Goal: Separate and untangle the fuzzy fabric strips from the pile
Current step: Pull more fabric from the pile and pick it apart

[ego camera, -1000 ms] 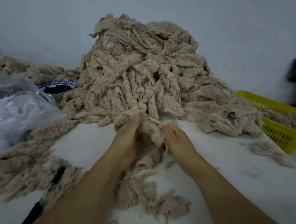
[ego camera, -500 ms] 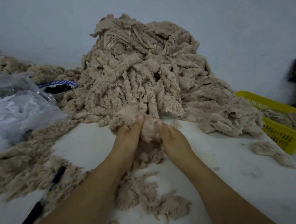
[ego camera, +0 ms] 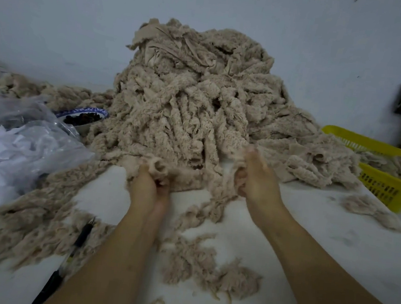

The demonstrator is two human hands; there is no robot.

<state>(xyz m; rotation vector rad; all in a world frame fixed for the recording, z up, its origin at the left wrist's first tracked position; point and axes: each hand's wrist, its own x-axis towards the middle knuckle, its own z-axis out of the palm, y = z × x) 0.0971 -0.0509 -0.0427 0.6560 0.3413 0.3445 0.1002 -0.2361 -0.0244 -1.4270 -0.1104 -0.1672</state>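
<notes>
- Large heap of beige fuzzy fabric strips [ego camera: 194,107] sits at the back of the white worktop [ego camera: 332,250], against the pale wall; its foot spreads left and right.
- Left hand [ego camera: 149,186] is clenched round a curled wad at one end of a loose beige tangle of strips [ego camera: 189,180] at the heap's front edge.
- Right hand [ego camera: 258,179], motion-blurred, has its fingers curled on the other end of the tangle; a strand trails down from it onto the worktop.
- Hands are apart, with the tangle spanning between them.
- Loose fuzzy scraps [ego camera: 203,262] lie between the forearms.
- Yellow plastic slotted basket [ego camera: 387,187] at far right holds more strips.
- Left: crumpled clear plastic bags [ego camera: 24,139], blue-and-white patterned bowl [ego camera: 83,116] with dark contents, slim black pen-like tool [ego camera: 75,245].
</notes>
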